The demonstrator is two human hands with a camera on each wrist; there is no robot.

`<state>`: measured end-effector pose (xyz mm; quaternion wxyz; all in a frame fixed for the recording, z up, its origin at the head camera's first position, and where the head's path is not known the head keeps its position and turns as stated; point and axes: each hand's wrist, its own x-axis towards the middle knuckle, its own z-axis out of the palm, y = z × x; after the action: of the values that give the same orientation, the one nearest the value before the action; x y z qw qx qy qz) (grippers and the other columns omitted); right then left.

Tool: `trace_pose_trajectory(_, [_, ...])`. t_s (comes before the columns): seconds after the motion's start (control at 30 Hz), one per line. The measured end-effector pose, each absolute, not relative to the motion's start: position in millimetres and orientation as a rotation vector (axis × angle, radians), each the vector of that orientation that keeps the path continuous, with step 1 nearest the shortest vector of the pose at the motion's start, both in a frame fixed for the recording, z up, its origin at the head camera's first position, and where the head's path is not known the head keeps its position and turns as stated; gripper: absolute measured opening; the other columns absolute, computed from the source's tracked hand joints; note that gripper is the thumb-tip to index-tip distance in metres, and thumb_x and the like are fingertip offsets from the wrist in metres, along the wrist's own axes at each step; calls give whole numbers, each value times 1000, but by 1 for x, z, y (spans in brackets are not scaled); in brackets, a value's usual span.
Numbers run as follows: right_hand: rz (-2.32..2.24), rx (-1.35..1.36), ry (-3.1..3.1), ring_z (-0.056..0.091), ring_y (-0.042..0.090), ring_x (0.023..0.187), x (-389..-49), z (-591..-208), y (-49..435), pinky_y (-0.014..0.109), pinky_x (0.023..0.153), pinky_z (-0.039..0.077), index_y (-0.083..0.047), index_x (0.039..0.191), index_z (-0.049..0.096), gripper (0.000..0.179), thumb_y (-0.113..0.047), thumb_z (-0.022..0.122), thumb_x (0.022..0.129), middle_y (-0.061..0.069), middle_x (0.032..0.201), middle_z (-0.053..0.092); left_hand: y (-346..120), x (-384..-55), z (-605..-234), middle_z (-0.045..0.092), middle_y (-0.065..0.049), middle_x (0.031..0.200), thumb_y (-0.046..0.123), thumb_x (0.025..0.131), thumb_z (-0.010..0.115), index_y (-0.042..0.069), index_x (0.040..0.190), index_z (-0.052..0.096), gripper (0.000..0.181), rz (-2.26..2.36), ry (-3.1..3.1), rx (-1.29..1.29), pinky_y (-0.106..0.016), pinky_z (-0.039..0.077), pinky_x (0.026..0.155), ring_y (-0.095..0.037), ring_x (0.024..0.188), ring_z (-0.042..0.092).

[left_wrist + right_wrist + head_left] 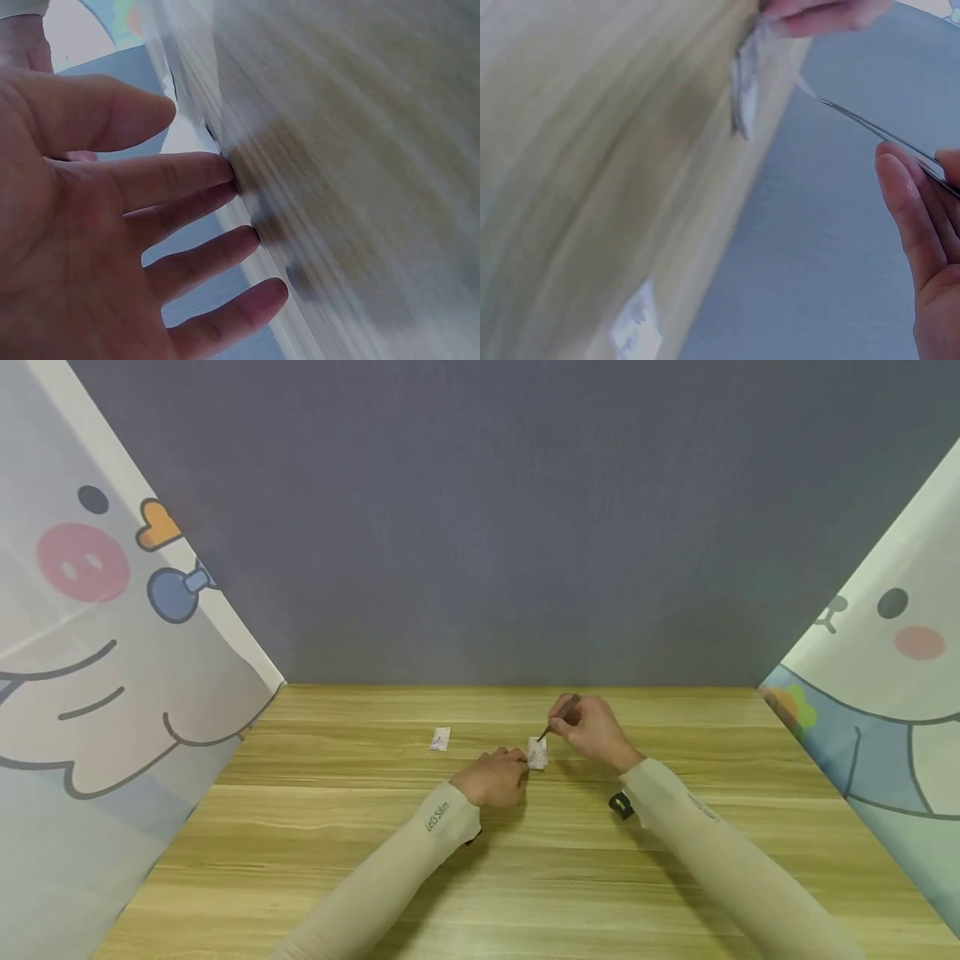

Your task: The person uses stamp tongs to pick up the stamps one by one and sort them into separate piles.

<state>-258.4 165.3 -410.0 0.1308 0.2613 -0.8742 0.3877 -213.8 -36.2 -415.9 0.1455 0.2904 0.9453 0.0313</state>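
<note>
Between the two hands, a small white printed packet (537,753) lies on the wooden table. My left hand (495,778) rests beside it, its fingertips at the packet's left edge; in the left wrist view the fingers (187,176) are nearly straight, tips down at the tabletop. My right hand (596,731) pinches slim metal tweezers (877,131) between thumb and fingers. In the right wrist view, a thin translucent strip (799,75) stretches from the tweezers' tips toward the packet (744,86) and the left fingertips.
A second small white packet (440,739) lies on the table to the left. The wooden table (330,827) meets a grey panel (517,527) at its far edge. Panels with cartoon figures (82,610) stand at both sides. A black piece (621,806) shows beside the right sleeve.
</note>
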Motion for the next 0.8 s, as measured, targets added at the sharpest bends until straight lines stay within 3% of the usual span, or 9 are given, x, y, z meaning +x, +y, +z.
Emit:
trace_pose_trajectory(0.47, [1163, 698, -2491, 62, 10, 62, -252, -390, 168, 30, 55, 52, -11, 83, 68, 5, -11, 68, 87, -4, 73, 65, -42, -214, -416, 39, 4, 143, 26, 100, 45, 11, 139, 49, 42, 136, 2711, 801, -45, 29, 108, -20, 134, 32])
trace_pose_trajectory(0.8, [1211, 721, -2426, 62, 9, 60, -254, -390, 162, 29, 54, 53, -8, 83, 69, 4, -10, 68, 87, -2, 73, 67, -56, -219, -413, 37, -3, 146, 24, 99, 47, 9, 138, 49, 42, 194, 2768, 814, -46, 31, 107, -26, 134, 32])
